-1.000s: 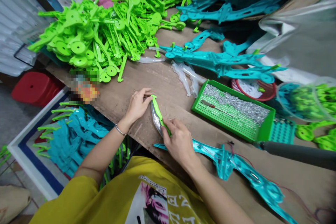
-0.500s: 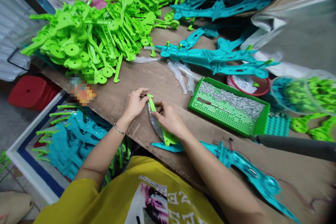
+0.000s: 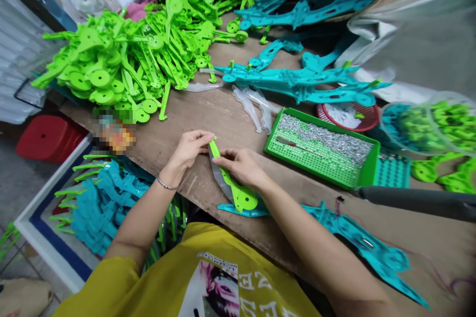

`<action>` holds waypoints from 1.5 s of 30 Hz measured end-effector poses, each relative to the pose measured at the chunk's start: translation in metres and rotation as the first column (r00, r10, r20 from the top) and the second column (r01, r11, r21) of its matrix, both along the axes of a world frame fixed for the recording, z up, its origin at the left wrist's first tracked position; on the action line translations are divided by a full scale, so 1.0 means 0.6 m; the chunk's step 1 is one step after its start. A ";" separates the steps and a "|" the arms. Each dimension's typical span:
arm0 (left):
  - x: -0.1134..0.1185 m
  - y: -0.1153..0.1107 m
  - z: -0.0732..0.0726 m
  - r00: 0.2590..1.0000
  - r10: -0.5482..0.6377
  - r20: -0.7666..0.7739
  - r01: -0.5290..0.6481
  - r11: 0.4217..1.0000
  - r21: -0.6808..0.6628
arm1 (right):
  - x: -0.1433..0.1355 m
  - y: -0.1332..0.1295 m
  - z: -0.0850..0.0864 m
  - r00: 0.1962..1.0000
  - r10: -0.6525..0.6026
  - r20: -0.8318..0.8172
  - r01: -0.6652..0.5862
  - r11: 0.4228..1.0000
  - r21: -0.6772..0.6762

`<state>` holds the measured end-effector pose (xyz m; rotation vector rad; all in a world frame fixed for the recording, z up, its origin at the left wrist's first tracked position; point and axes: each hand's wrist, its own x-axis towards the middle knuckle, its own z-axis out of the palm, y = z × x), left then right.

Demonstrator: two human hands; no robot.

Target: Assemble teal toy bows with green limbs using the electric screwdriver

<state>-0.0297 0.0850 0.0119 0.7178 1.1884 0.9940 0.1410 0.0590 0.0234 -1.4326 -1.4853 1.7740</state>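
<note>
Between my two hands is a lime-green plastic arm (image 3: 243,197) with a round disc end, and a clear plastic blade-shaped piece (image 3: 220,178) lies along its left side. My left hand (image 3: 191,147) pinches the narrow top end of the green arm. Lower down, my right hand (image 3: 240,166) has thumb and fingers closed on its middle. The disc end points toward my body, over one tip of a long turquoise plastic frame (image 3: 349,230). That frame lies along the table's front edge, partly hidden under my right forearm.
A big heap of green arms (image 3: 122,59) covers the back left. To the right stands a green perforated tray (image 3: 297,156) of small metal pieces, with a red-handled screwdriver (image 3: 288,142) in it. Behind it lie turquoise frames (image 3: 290,79). A crate (image 3: 48,252) with turquoise assemblies sits lower left.
My right hand has shifted slightly, showing more of the green arm's disc end. Both hands keep hold of the arm. The whole view has moved a little.
</note>
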 end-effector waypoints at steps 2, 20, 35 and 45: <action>0.006 0.002 0.002 1.000 0.020 0.003 -0.020 1.000 0.014 | 0.003 0.007 0.005 1.000 0.007 -0.012 -0.007 0.999 -0.053; 0.131 -0.139 -0.016 0.993 -0.051 0.111 0.059 0.995 -0.075 | 0.037 0.033 0.011 0.958 -0.135 -0.253 0.133 0.991 -0.027; 0.138 -0.131 -0.004 0.997 -0.059 0.058 0.062 0.996 -0.060 | 0.185 -0.010 0.017 0.940 0.340 0.040 -0.336 0.939 -0.071; 0.151 -0.138 -0.007 1.000 -0.021 -0.018 0.021 1.000 0.021 | 0.191 -0.010 0.011 0.940 0.337 0.041 -0.336 0.941 -0.037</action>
